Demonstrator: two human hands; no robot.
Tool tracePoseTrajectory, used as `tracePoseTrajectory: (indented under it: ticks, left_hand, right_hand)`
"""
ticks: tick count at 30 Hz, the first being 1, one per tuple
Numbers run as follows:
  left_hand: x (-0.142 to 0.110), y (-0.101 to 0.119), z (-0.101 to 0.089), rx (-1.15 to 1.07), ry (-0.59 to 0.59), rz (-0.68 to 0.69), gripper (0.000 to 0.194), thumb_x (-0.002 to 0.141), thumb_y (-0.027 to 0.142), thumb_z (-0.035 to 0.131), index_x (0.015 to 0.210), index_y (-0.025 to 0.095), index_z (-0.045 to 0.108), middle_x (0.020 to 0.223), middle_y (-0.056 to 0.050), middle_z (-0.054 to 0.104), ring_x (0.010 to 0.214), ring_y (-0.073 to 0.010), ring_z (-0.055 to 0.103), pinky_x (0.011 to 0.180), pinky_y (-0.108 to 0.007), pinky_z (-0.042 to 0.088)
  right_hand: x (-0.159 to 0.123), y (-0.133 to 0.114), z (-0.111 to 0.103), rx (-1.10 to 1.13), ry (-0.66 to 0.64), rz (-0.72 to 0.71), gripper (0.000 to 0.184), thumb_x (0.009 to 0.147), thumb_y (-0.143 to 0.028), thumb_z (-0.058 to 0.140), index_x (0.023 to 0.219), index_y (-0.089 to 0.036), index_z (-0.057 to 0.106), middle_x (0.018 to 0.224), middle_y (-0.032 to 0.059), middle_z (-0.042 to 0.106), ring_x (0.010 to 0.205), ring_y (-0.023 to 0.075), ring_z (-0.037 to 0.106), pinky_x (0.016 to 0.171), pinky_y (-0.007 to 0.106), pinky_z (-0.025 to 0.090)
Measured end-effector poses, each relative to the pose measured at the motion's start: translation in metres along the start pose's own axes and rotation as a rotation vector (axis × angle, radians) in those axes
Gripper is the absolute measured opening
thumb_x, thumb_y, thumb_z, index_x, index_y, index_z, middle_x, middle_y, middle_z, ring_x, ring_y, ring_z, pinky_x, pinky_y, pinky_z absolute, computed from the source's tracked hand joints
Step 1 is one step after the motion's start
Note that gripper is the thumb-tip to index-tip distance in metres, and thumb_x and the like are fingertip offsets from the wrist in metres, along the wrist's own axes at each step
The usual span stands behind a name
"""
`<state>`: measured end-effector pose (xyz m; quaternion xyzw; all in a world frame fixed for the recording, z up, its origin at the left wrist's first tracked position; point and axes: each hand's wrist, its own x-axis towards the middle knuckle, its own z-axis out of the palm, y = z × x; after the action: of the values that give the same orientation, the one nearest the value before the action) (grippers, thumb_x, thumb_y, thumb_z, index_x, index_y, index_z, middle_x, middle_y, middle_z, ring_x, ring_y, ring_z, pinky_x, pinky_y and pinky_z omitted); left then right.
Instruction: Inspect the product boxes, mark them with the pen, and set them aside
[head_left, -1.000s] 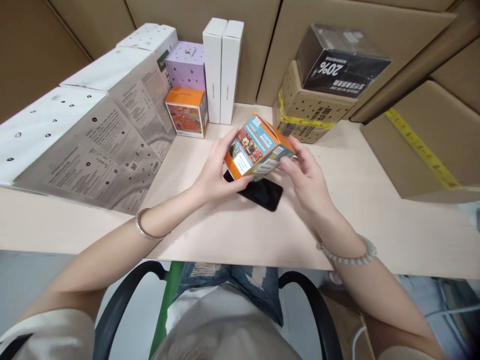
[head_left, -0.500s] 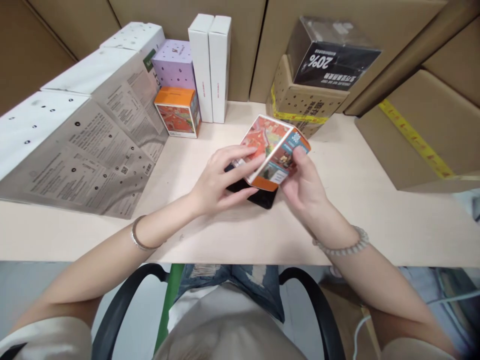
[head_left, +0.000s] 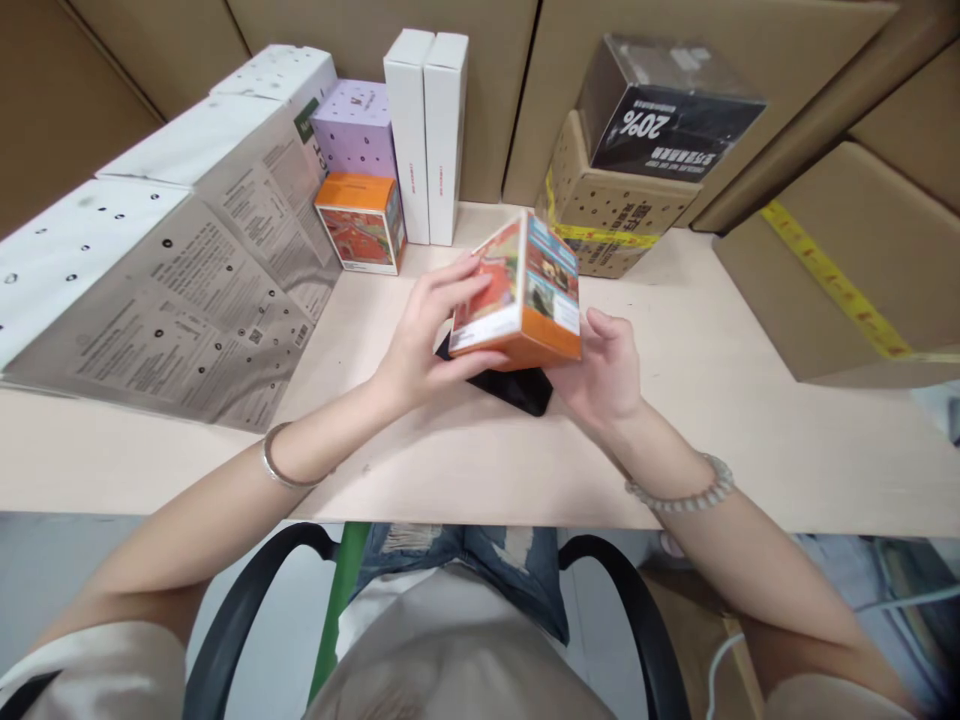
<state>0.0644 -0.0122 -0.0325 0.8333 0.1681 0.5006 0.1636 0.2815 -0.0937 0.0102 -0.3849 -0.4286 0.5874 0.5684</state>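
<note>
A small picture carton (head_left: 553, 285), orange at its base with red artwork and blue-framed photos on its sides, is held tilted above the table. My left hand (head_left: 435, 325) grips it from the left, thumb along the lower edge and fingers on the red face. At the carton's right side is my right hand (head_left: 606, 370), its thumb standing off the carton; its other fingers are partly hidden behind the box. Beneath the carton a black phone-like slab (head_left: 517, 388) lies flat, partly covered.
A matching orange carton (head_left: 360, 240) stands back left beside a purple box (head_left: 352, 130) and two tall white boxes (head_left: 426, 140). Large white packages (head_left: 202, 290) line the left. A black box (head_left: 660, 120) sits on a taped brown carton (head_left: 607, 210); another brown carton (head_left: 825, 290) stands right.
The carton has turned and shifted slightly left, showing more of its orange base. My right thumb has come off its side, while my left hand keeps its grip.
</note>
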Motion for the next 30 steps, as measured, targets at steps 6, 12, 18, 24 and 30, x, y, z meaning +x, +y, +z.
tracePoseTrajectory:
  ticks: [6,12,18,24,30]
  left_hand:
    - [0.000,0.007,0.007,-0.253,0.121,-0.254,0.068,0.095,0.070,0.076,0.150,0.035,0.057,0.153,-0.011,0.066,0.143,-0.0324,0.068,0.106,-0.042,0.064]
    - [0.015,0.026,-0.003,-0.411,0.067,-0.425,0.056,0.095,0.069,0.076,0.133,0.027,0.075,0.141,-0.010,0.076,0.133,-0.0312,0.073,0.106,-0.043,0.063]
    - [0.014,0.021,-0.001,-0.503,-0.052,-0.578,0.068,0.084,0.071,0.086,0.131,0.023,0.075,0.134,-0.012,0.076,0.121,-0.0293,0.075,0.101,-0.041,0.065]
    - [0.002,0.007,0.008,-0.325,-0.027,-0.402,0.090,0.080,0.064,0.093,0.149,0.025,0.049,0.151,-0.017,0.063,0.143,-0.0351,0.066,0.117,-0.052,0.059]
    - [-0.003,-0.022,-0.005,-0.054,-0.014,-0.066,0.100,0.078,0.068,0.090,0.157,0.032,0.040,0.153,-0.016,0.056,0.159,-0.0400,0.049,0.133,-0.063,0.040]
  right_hand:
    - [0.006,0.013,-0.010,-0.245,-0.041,-0.127,0.060,0.094,-0.079,0.063,0.142,-0.042,0.069,0.163,-0.0032,0.066,0.157,0.0302,0.056,0.125,0.056,0.053]
    - [0.005,0.010,-0.019,-0.446,0.033,-0.198,0.082,0.092,-0.082,0.068,0.165,-0.049,0.048,0.181,-0.0027,0.040,0.158,0.0312,0.054,0.124,0.053,0.056]
    - [-0.005,0.001,-0.014,-0.688,0.105,-0.466,0.063,0.094,-0.063,0.079,0.153,-0.048,0.063,0.184,-0.0056,0.030,0.175,0.0387,0.020,0.137,0.064,0.036]
    - [-0.010,0.003,-0.007,-0.678,0.085,-0.465,0.075,0.088,-0.053,0.087,0.157,-0.044,0.057,0.178,0.0024,0.043,0.174,0.0428,0.024,0.130,0.068,0.046]
    - [-0.006,0.009,-0.019,-0.683,0.059,-0.477,0.077,0.092,-0.051,0.081,0.162,-0.047,0.051,0.174,0.0040,0.046,0.156,0.0378,0.055,0.119,0.058,0.060]
